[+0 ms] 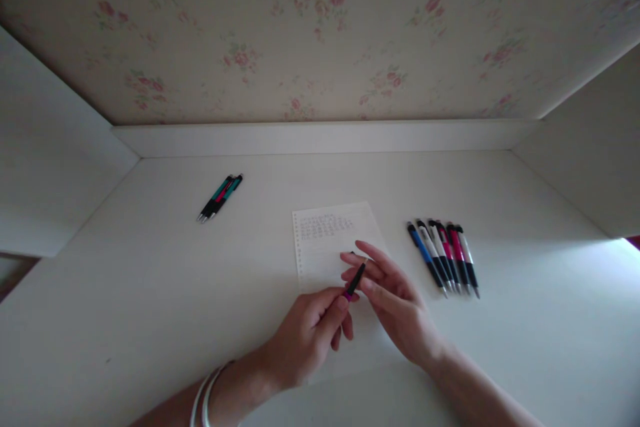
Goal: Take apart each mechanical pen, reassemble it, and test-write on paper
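Note:
My left hand (315,330) pinches a pen (356,280) between thumb and fingers. The pen has a black grip and a bit of purple barrel, and its tip points up and away from me; the rest is hidden in the hand. Close beside the tip is my right hand (400,303), its fingers apart and loosely curved. Whether its thumb touches the pen I cannot tell. Under both hands lies a sheet of paper (320,257) with a holed left edge and several lines of handwriting at the top.
To the right of the paper, several pens (443,257) with blue, white and pink barrels lie side by side. A smaller bunch of pens (220,198), green and red, rests at the back left. White panels (55,153) and a floral wall enclose the white desk (150,320).

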The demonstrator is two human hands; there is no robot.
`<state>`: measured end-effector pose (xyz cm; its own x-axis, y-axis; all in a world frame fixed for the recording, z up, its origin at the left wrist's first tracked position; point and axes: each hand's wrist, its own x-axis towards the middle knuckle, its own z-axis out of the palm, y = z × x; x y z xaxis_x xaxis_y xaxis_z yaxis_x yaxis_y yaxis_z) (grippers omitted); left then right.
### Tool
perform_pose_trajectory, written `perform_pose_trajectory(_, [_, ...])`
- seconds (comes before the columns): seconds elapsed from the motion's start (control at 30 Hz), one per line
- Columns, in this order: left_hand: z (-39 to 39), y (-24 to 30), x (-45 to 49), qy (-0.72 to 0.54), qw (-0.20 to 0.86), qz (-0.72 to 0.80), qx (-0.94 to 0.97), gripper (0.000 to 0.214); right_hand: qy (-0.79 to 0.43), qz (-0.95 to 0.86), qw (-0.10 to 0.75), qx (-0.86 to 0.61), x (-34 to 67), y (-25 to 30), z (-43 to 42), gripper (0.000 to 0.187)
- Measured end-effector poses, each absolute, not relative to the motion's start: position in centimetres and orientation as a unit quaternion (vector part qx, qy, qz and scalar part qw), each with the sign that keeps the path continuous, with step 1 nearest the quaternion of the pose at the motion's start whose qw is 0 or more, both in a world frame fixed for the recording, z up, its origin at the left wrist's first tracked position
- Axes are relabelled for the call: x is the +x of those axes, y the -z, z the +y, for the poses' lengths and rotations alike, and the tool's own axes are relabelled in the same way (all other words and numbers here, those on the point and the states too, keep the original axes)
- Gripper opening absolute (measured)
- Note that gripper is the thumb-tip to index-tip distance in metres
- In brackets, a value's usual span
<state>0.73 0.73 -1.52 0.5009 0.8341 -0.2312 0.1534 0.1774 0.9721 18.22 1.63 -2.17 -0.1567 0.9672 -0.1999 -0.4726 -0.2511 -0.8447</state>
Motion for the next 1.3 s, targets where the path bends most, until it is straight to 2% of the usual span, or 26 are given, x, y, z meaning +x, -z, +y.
perform_pose_trajectory(0.2, [0.71,1.39,0.71,-0.256,0.634,0.426,0.593,0.05,-0.685,-0.343,0.519,-0.379,18.21,2.44,1.76,0.041])
perform_pose_trajectory(0.33, [0.82,1.28,0.76,-0.266,0.639,0.416,0.589,0.05,-0.714,-0.314,0.504,-0.37,18.42,2.37,1.64,0.045])
perform_pose_trajectory(0.57, [0.65,1.56,0.68,-0.259,0.637,0.42,0.591,0.051,-0.711,-0.31,0.516,-0.364,18.41,2.33,1.78,0.034])
perform_pose_trajectory(0.73, [0.71,1.4,0.67,-0.261,0.641,0.415,0.591,0.049,-0.716,-0.289,0.531,-0.349,18.5,2.1,1.87,0.045])
perform_pose_trajectory(0.9, [0.84,1.17,0.68,-0.257,0.628,0.424,0.6,0.052,-0.712,-0.305,0.519,-0.362,18.41,2.16,1.91,0.035])
perform_pose_trajectory(1.07, [0.8,1.32,0.66,-0.258,0.628,0.42,0.602,0.05,-0.714,-0.289,0.527,-0.359,18.36,2.03,1.93,0.047])
perform_pose_trajectory(1.23, [0.82,1.32,0.59,-0.251,0.628,0.423,0.602,0.051,-0.717,-0.304,0.517,-0.356,18.4,2.36,1.95,0.037])
perform_pose_trajectory(1.3, [0.83,1.33,0.6,-0.25,0.635,0.42,0.598,0.05,-0.73,-0.286,0.508,-0.357,18.49,2.37,1.92,0.04])
